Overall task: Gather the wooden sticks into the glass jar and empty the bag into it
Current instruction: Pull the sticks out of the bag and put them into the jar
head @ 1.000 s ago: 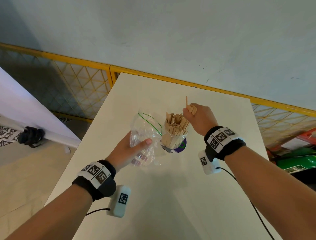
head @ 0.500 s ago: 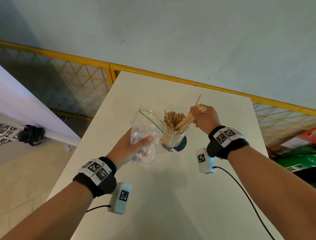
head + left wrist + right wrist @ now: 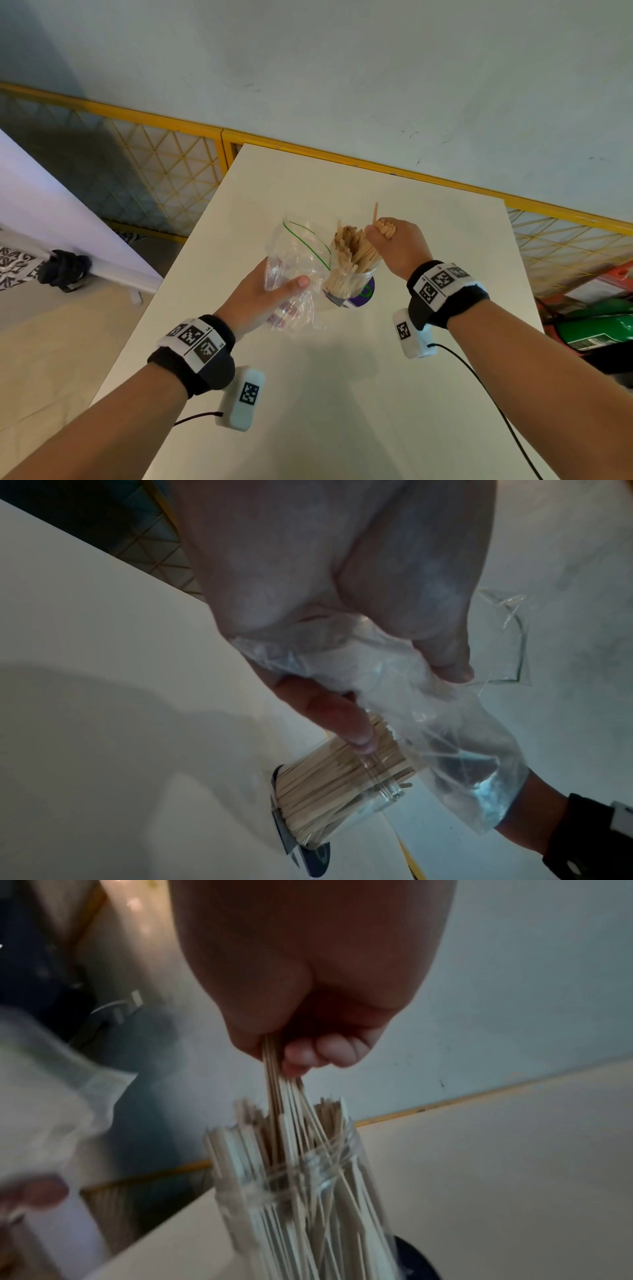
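Mostly, the gathering looks done: the pale rectangular surface (image 3: 342,394) filling the centre of the head view shows no loose sticks. Left of centre, the left hand (image 3: 260,298) grips the crumpled clear plastic zip bag (image 3: 294,260), thumb and fingers (image 3: 329,712) pinching its film; it appears nearly empty. Just right of the bag stands the clear glass jar (image 3: 349,277), packed with thin pale wooden sticks (image 3: 349,246). Above it, the right hand (image 3: 400,246) has its fingers (image 3: 329,1050) curled tight around 1 last bundle, tips already inside the mouth. Left, I judge: release them and confirm the bag is empty.
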`<action>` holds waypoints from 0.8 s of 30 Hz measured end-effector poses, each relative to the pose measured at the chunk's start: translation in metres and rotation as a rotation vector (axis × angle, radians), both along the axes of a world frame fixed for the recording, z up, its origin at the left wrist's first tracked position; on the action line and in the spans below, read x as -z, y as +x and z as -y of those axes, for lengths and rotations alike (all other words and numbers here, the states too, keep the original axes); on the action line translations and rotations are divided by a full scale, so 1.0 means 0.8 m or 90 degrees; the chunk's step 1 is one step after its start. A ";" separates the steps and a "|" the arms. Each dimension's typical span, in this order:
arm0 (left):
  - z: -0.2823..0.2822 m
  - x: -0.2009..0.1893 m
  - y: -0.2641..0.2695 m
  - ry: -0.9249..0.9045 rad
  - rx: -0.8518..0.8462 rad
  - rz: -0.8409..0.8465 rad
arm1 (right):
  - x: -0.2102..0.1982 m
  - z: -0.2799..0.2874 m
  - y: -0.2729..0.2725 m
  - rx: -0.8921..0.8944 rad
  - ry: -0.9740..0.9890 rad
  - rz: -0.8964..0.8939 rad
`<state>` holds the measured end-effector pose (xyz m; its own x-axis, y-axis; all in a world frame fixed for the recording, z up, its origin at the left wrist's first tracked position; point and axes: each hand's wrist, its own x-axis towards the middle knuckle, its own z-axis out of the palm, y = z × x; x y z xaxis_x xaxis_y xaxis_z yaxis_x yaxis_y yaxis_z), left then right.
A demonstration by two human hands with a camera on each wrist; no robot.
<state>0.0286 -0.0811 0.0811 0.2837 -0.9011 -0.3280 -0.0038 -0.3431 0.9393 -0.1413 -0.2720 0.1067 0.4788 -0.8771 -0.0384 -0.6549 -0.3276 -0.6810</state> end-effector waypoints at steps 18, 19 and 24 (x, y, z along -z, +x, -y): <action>-0.001 0.007 0.011 -0.014 -0.022 -0.011 | 0.007 -0.006 0.006 0.046 0.029 0.025; -0.001 0.008 0.012 -0.013 -0.022 -0.009 | 0.006 -0.005 0.006 0.029 0.018 0.025; -0.005 0.009 0.013 -0.015 -0.021 -0.003 | 0.012 -0.009 0.008 0.031 0.028 0.041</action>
